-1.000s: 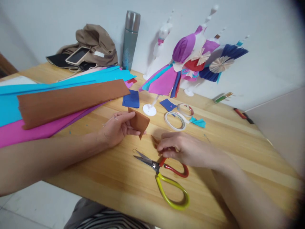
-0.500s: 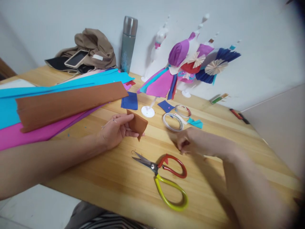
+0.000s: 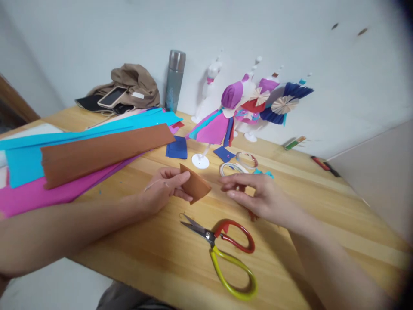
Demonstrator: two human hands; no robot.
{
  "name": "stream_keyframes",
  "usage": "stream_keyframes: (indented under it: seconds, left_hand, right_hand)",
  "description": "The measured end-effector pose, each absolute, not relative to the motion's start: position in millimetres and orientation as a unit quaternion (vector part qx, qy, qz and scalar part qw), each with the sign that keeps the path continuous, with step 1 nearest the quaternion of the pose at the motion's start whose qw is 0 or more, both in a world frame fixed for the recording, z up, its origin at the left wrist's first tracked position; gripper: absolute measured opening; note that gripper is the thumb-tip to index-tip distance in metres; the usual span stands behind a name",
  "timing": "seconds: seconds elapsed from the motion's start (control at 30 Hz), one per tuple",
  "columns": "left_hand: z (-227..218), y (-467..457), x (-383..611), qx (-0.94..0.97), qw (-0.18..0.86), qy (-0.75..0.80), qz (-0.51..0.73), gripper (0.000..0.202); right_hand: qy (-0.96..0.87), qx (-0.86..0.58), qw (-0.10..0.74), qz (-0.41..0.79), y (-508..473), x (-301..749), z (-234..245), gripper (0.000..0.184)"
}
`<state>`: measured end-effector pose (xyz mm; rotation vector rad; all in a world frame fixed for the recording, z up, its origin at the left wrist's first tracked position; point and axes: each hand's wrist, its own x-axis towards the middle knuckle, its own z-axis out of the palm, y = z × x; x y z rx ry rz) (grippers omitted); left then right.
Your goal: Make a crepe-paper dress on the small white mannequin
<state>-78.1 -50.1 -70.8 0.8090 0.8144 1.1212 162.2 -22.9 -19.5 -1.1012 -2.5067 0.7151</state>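
Note:
My left hand (image 3: 163, 191) pinches a small folded piece of brown paper (image 3: 195, 187) by its left end, just above the wooden table (image 3: 155, 254). My right hand (image 3: 254, 196) hovers to the right of it, fingers stretched towards the paper's tip and slightly apart, nothing plainly held. A small reddish-brown scrap (image 3: 252, 214) shows under the palm's edge. Scissors (image 3: 222, 245) with one red and one yellow-green handle lie half open on the table in front of both hands.
Long brown (image 3: 103, 150), cyan (image 3: 22, 161) and magenta (image 3: 35, 193) paper sheets lie at the left. Behind are blue paper pieces (image 3: 177, 147), tape rolls (image 3: 229, 168), paper-dressed figurines (image 3: 226, 116), a steel flask (image 3: 174, 79) and a tan bag with a phone (image 3: 134, 84).
My right hand left the spot by the scissors, swung out to the right, then came back towards the brown piece with fingers stretched. My left hand kept hold of the brown piece. The camera tilted up.

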Motion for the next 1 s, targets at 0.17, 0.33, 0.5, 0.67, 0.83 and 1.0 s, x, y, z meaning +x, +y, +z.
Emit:
stream_keyframes:
  seconds: [0.17,0.33,0.5,0.67,0.83,1.0]
  left_hand:
    - [-61,-54,-63,0.415,0.686,0.351,0.482,0.046]
    - [-56,-59,-56,0.46,0.69,0.335,0.447,0.043]
    - [-47,-59,-61,0.569,0.572,0.398,0.436,0.043]
    - [-33,-50,-74,0.841,-0.005,0.278,0.464,0.039]
    - [-23,-41,-70,0.876,-0.208,0.144,0.411,0.02]
    - [-5,-39,-59,0.836,0.043,0.235,0.494,0.014]
  right_hand:
    - [-0.781,-0.366,0.313,0.397,-39,130,-30,0.053]
    - [-0.633,-0.415,0.405,0.513,-33,119,-37,0.024]
    - [-0.519,-0.425,0.444,0.594,-32,131,-22,0.028]
    - [-0.411,-0.418,0.449,0.674,-35,126,-18,0.027]
    - [-0.399,-0.369,0.421,0.726,-38,118,-24,0.025]
    - [-0.525,-0.368,0.473,0.604,-33,134,-12,0.027]
